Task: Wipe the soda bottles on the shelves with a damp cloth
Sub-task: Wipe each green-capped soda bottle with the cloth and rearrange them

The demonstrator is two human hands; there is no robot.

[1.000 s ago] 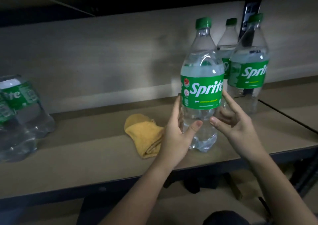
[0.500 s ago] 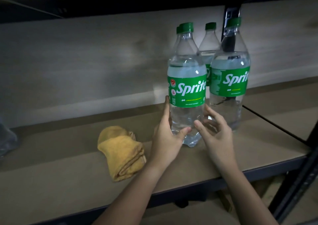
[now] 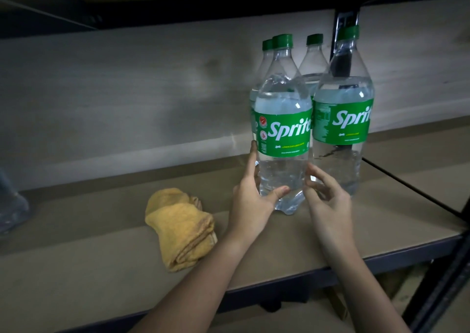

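Note:
A clear Sprite bottle (image 3: pixel 282 134) with a green label and cap stands on the shelf board (image 3: pixel 101 256), close beside a second Sprite bottle (image 3: pixel 343 119) on its right. My left hand (image 3: pixel 250 200) grips the front bottle low down, with the thumb across the front and the fingers up its left side. Beside the bottle's lower right side is my right hand (image 3: pixel 329 205), fingers loosely spread and fingertips at its edge, gripping nothing. Two more bottles (image 3: pixel 314 60) stand behind. A folded yellow cloth (image 3: pixel 181 228) lies on the shelf, left of my left hand.
Another bottle (image 3: pixel 10 205) shows at the far left edge. The shelf's back panel (image 3: pixel 152 91) rises right behind the bottles and an upper shelf hangs low overhead. A dark metal upright (image 3: pixel 442 287) stands at the front right, and a seam (image 3: pixel 407 187) splits the shelf boards.
The bottle in my hands has gone right and back, ending beside the other bottles. My right hand's fingers have loosened from it. The view has swung right.

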